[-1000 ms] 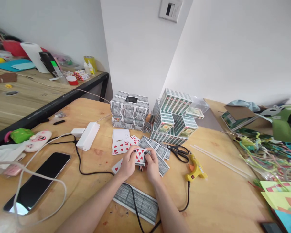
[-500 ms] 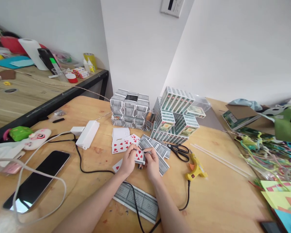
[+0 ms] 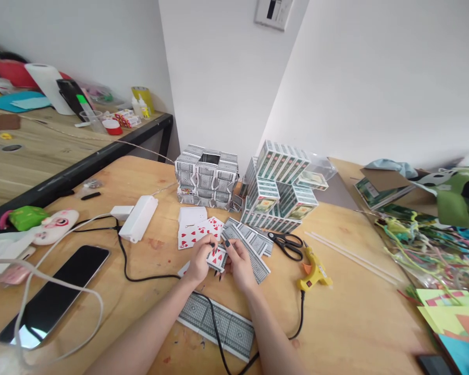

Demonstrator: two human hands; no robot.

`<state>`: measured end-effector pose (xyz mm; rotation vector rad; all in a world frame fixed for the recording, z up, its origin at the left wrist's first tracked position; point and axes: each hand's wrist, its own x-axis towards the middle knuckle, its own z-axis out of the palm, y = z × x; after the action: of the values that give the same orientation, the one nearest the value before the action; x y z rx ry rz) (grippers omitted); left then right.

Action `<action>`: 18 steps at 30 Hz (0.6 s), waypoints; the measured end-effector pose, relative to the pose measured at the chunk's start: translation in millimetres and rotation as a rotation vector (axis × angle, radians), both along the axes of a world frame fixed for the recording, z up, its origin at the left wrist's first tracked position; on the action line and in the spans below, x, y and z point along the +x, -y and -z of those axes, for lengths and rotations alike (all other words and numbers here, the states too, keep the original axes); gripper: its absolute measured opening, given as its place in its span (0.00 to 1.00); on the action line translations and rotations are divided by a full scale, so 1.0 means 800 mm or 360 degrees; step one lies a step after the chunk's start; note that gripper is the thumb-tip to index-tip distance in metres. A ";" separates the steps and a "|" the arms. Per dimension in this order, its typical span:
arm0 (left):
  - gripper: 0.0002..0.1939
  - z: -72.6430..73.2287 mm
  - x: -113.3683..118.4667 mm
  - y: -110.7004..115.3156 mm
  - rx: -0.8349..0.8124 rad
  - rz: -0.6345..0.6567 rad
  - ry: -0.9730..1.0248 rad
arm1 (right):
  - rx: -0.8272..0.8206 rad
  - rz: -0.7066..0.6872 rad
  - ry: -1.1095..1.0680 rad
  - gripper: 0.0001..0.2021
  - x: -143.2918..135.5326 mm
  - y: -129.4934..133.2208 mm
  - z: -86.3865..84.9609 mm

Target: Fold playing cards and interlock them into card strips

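Observation:
My left hand [image 3: 199,259] and my right hand [image 3: 239,263] grip a playing card [image 3: 218,257] between them, red hearts facing up; its near edge looks bent. Beyond my left hand, face-up heart cards [image 3: 195,234] lie fanned on the table. Several grey-backed cards [image 3: 257,255] overlap beside my right hand. A strip of joined grey-backed cards [image 3: 229,325] lies under my forearms, with a black cable across it. Behind the loose cards stands a box-like structure of folded cards [image 3: 206,177], open in the top middle.
Stacked card boxes [image 3: 279,187] stand at the back right. Black-handled scissors [image 3: 287,244] and a yellow glue gun [image 3: 315,271] lie to the right, near clear glue sticks [image 3: 352,256]. A phone [image 3: 58,294], white cable and white power adapter [image 3: 139,219] lie left.
Both hands have shifted slightly left and turned the card, tilting it. My fingers have moved along its edges. The view has shifted a little.

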<state>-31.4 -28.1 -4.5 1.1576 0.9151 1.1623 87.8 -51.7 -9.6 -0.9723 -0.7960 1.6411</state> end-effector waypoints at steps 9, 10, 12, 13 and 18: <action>0.10 0.010 0.005 -0.017 -0.0066 -0.0391 -0.0215 | 0.0107 0.0140 0.0106 0.16 -0.003 -0.004 0.002; 0.11 0.012 0.005 -0.020 -0.0065 -0.0446 -0.0239 | 0.0126 0.0164 0.0098 0.16 -0.004 -0.005 0.003; 0.13 0.012 0.005 -0.022 -0.0072 -0.0417 -0.0284 | 0.0148 0.0188 0.0089 0.15 -0.005 -0.005 0.005; 0.14 0.012 0.004 -0.021 -0.0058 -0.0355 -0.0329 | 0.0147 0.0192 0.0092 0.15 -0.005 -0.005 0.006; 0.11 0.008 0.009 -0.011 0.0137 -0.0199 -0.0681 | 0.0095 0.0162 0.0128 0.15 -0.003 -0.004 0.010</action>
<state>-24.6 -18.9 -10.6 1.4686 1.2863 1.0795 85.6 -48.7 -17.7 -1.0253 -0.8310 1.4910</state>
